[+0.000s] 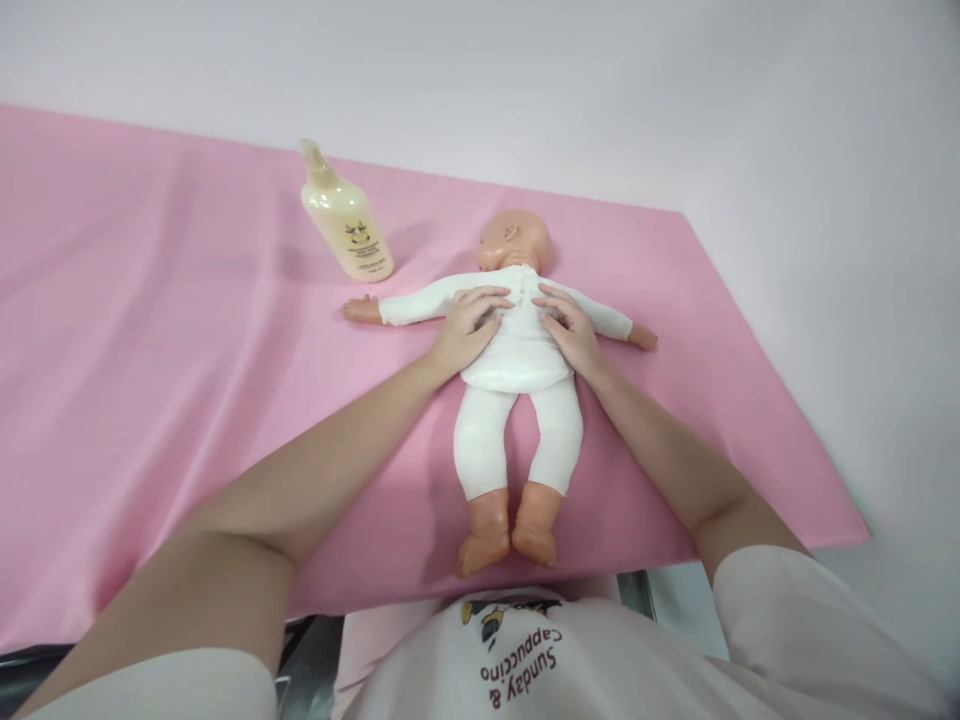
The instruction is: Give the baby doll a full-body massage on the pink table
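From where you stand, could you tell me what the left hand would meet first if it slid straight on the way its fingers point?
Probably the right hand: the left hand lies on the doll, its fingers aimed across the upper back towards it.

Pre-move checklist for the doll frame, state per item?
1. Left hand flat on the baby doll: ok.
2. Right hand flat on the doll's back: ok.
3. Doll face down, arms spread, fully on the pink sheet: ok.
4. Doll's feet near the sheet's front edge: not ok, little margin.
5. Lotion pump bottle upright, apart from the doll: ok.
6. Bottle pump locked or open: cannot tell.
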The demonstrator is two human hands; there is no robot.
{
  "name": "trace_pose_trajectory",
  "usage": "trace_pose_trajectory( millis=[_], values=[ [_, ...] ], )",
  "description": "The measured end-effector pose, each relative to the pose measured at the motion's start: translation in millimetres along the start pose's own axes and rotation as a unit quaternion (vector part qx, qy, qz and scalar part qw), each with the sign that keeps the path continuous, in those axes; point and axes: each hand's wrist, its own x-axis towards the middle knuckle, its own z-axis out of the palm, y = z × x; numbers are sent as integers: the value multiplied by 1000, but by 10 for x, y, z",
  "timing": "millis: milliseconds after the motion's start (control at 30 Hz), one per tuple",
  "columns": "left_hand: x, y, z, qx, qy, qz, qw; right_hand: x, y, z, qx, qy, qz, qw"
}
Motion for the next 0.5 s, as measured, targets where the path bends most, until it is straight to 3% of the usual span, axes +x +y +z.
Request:
trace_pose_trajectory(
  millis=[500],
  values=[
    [-1,13,-3,-5,1,4,1000,6,-7,-7,-12,-4,6,1000]
  ],
)
